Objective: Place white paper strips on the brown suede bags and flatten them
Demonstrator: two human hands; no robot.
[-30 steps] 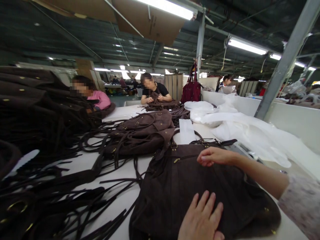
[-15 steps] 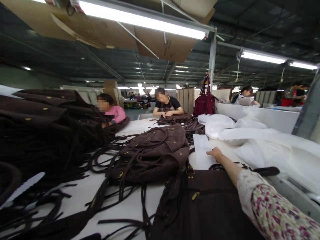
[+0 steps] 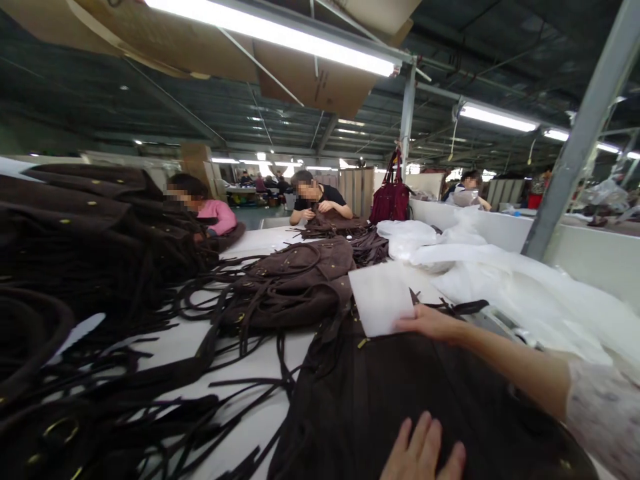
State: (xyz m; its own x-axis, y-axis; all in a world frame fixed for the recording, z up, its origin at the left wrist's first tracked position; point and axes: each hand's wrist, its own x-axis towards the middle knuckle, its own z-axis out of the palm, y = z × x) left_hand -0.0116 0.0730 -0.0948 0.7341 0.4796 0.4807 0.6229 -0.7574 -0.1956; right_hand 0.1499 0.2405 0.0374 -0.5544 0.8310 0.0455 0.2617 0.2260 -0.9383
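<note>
My right hand (image 3: pixel 434 324) pinches the lower right edge of a white sheet (image 3: pixel 383 298), which is raised over the top of a dark brown bag (image 3: pixel 390 387). That bag lies flat in front of me, a small gold zip pull showing near its upper edge. At the bottom of the view my left hand (image 3: pixel 424 450) rests on the bag with its fingers spread, holding nothing. Another brown bag (image 3: pixel 300 283) with long straps lies just beyond, left of the sheet.
A tall stack of brown bags (image 3: pixel 75 233) fills the left side. Loose straps cross the white table (image 3: pixel 185 343). Clear plastic (image 3: pixel 520 293) is heaped at the right. Two people work at the far side, near a hanging maroon bag (image 3: pixel 393 200). A metal post stands at the right.
My right hand has lifted the white sheet off the table and drawn it over the near bag. My left hand has come into view on the bag. The view has turned slightly right.
</note>
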